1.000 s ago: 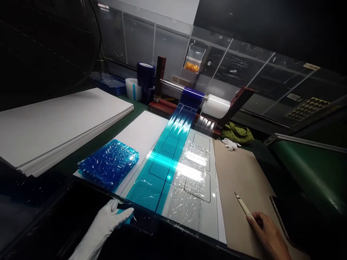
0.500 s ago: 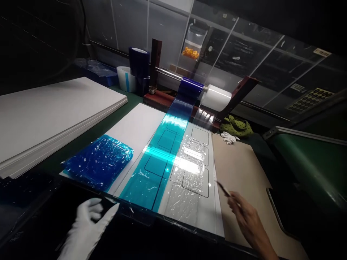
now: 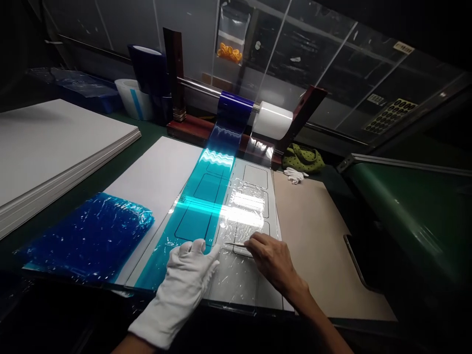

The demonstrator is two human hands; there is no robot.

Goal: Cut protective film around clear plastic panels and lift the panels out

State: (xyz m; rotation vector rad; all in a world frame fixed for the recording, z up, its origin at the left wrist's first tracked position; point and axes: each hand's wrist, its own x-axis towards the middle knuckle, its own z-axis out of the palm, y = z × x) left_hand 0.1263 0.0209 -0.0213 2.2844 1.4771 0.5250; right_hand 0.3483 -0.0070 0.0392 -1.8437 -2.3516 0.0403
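My left hand [image 3: 186, 278], in a white glove, rests on the lower part of a translucent blue film strip [image 3: 197, 219], fingers bent and thumb stretched to the right. My bare right hand [image 3: 271, 258] grips a thin knife [image 3: 236, 245], its pointed end lying just right of the left thumb. Beneath that tip runs a wrinkled clear film strip [image 3: 238, 282]. Both strips lie over a white sheet printed with black rounded rectangles and come down from a blue film roll [image 3: 238, 101] and a clear film roll [image 3: 275, 120] on a rod.
A pile of cut blue film pieces [image 3: 88, 236] lies at left, below a stack of white boards [image 3: 62, 142]. To the right are brown cardboard [image 3: 313, 236], a phone-like dark object [image 3: 356, 260], a crumpled white glove [image 3: 295, 175] and a green dotted pouch [image 3: 304, 158].
My left hand has come up from below the table edge onto the blue film. My right hand has moved left with the knife, over the clear film. The view has shifted.
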